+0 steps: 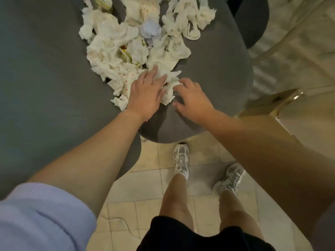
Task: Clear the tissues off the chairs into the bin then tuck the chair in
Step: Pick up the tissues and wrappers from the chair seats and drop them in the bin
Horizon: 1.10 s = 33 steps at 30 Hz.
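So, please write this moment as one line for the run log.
stage: gathering | left hand: flat on tissues | right hand: fingers curled at pile edge | chair seat: still covered | bin: unseen

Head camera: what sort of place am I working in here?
Probably an indoor dining or seating area, maybe a café or a home. Two grey upholstered chair seats stand side by side on a cream tiled floor, and used tissues are heaped on the seats. Both hands, left hand and right hand, gather them.
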### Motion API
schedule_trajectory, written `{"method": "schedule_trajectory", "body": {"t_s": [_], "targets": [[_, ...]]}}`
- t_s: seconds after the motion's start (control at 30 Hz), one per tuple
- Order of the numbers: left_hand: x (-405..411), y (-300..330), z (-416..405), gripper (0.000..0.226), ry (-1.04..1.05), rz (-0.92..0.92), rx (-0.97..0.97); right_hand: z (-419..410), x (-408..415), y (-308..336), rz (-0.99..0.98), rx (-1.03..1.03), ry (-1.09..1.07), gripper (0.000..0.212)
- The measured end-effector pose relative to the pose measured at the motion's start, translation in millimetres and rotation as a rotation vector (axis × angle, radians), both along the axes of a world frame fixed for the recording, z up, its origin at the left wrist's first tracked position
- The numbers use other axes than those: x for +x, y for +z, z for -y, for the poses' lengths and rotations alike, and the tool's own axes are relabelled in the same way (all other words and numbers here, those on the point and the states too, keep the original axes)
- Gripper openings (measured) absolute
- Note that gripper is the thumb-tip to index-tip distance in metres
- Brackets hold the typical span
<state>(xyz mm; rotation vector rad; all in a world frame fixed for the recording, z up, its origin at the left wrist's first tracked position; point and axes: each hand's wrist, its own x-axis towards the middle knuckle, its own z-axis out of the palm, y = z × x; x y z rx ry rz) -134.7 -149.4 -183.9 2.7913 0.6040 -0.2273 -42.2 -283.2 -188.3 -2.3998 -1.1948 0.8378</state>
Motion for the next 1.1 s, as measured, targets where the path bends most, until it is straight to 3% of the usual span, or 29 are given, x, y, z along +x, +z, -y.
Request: {"method": "schedule_trajectory", "body": {"t_s": [0.1,0.23,0.3,0.37,0.5,0.57,0.63,0.77,0.87,1.1], "targets": [[11,-13,-12,0.047,-0.004,-0.056,-0.074,-11,3,-11,-0.001,-0.061,0.060,0.049],[20,-23,-26,0.057,-0.015,-0.202,-0.324,-29,6,-26,-0.058,-0.143,0.120,0.067],[25,-24,-33,0.067,-0.058,-0.293,-0.288,-36,6,-33,-0.074,-0.170,0.122,0.070],[29,-28,-34,0.066,-0.088,-0.265,-0.332,-38,6,-36,-0.048,-0.143,0.115,0.065],[31,-32,-26,0.038,-0.013,-0.088,-0.388,-34,8,-31,-0.030,-0.096,0.087,0.050],[27,-32,-26,0.056,-0.059,-0.168,-0.465,-30,11,-28,-0.024,-0.116,0.116,0.050],[25,-33,-31,0.071,-0.128,-0.249,-0.415,-24,14,-26,0.007,-0.153,0.153,0.048],[25,-28,-26,0.044,-0.143,-0.207,-0.389,-9,17,-19,0.034,-0.149,0.075,0.031],[26,-24,-18,0.031,-0.194,-0.149,-0.360,1,17,-14,-0.008,-0.172,0.031,0.031],[41,5,-6,0.023,-0.091,0.072,-0.322,35,35,-2,-0.074,-0.111,-0.174,0.038]]}}
